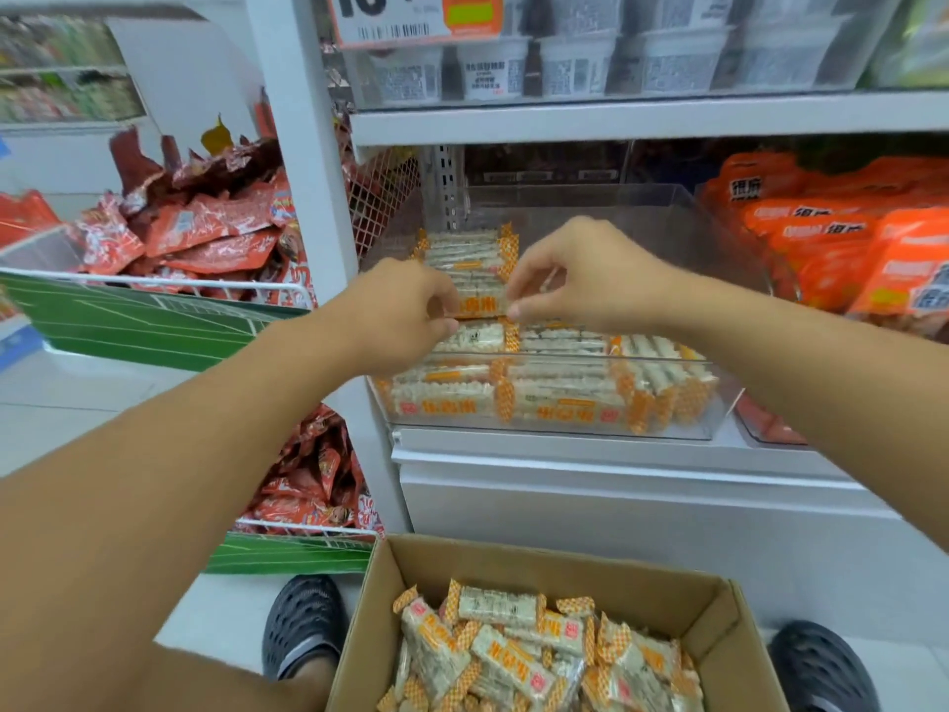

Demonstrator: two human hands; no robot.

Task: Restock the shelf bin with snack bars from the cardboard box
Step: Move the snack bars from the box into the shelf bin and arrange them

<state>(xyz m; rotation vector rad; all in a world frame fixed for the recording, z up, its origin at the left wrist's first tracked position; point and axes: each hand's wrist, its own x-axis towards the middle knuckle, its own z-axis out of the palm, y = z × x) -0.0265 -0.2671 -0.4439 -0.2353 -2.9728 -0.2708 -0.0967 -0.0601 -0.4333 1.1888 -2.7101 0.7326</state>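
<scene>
A clear plastic shelf bin (pixel 683 208) holds rows of white snack bars with orange checkered ends (pixel 560 398). Both hands reach into it over the stacked bars. My left hand (pixel 405 305) and my right hand (pixel 580 269) pinch the two ends of one snack bar (pixel 480 304) lying across the stack. Below, an open cardboard box (pixel 637 573) on the floor holds several loose snack bars (pixel 508 655) of the same kind.
Orange snack packets (pixel 832 233) fill the bin to the right. Red packets (pixel 200 228) heap in a wire basket at left. White cups (pixel 575 64) stand on the shelf above. Two dark shoes (pixel 303 624) flank the box.
</scene>
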